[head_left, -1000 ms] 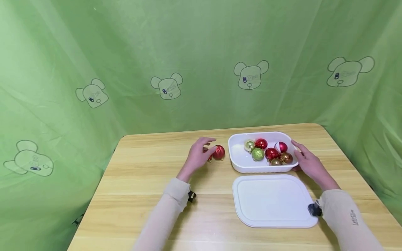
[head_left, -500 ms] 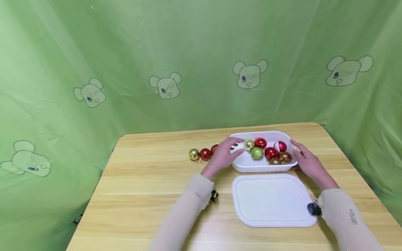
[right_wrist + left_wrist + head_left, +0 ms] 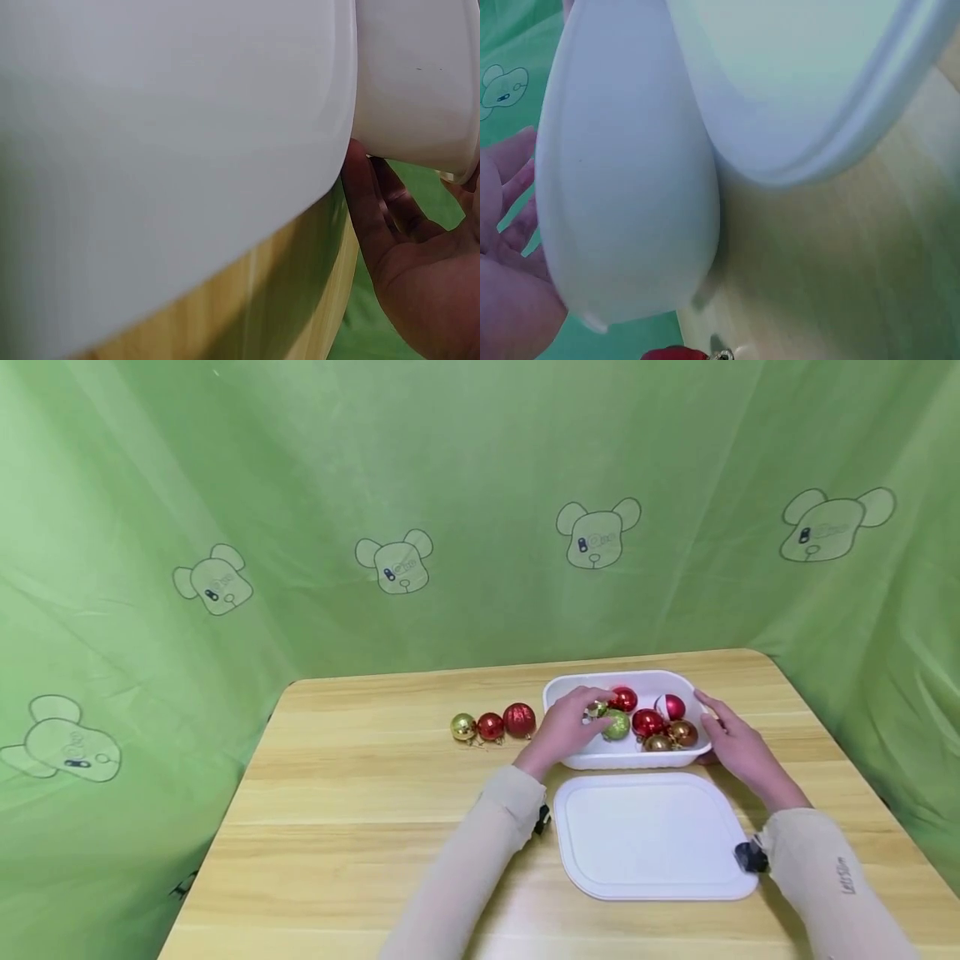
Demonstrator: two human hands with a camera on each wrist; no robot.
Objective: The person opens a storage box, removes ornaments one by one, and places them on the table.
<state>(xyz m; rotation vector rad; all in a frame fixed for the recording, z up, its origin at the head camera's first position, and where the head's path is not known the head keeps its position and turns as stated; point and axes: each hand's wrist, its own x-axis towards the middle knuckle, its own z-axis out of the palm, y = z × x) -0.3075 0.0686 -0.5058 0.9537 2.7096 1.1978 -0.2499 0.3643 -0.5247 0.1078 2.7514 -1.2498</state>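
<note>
My right hand (image 3: 742, 756) grips the right end of a white plastic box (image 3: 553, 689), fingers under its base and thumb at the rim. In the right wrist view, its fingers (image 3: 367, 202) touch the box wall (image 3: 420, 82). Over the box's left side reaches my left hand (image 3: 572, 724), thumb and fingers spread on either side of a pale gold Christmas ball (image 3: 597, 710), which they partly hide. Beside that ball lie a green glitter ball (image 3: 617, 725) and a red ball (image 3: 623, 698). More balls, red (image 3: 648, 722) and brown-gold (image 3: 682, 732), lie toward the right.
A white lid (image 3: 652, 835) lies flat in front of the box. Left of the box, a gold ball (image 3: 463, 727), a small red ball (image 3: 491, 727) and a larger red ball (image 3: 519, 720) stand in a row on the wooden table (image 3: 337, 827). Green cloth hangs behind.
My left hand has left the red balls outside the box and moved right, over the rim to the pale gold ball. The right hand stays on the box.
</note>
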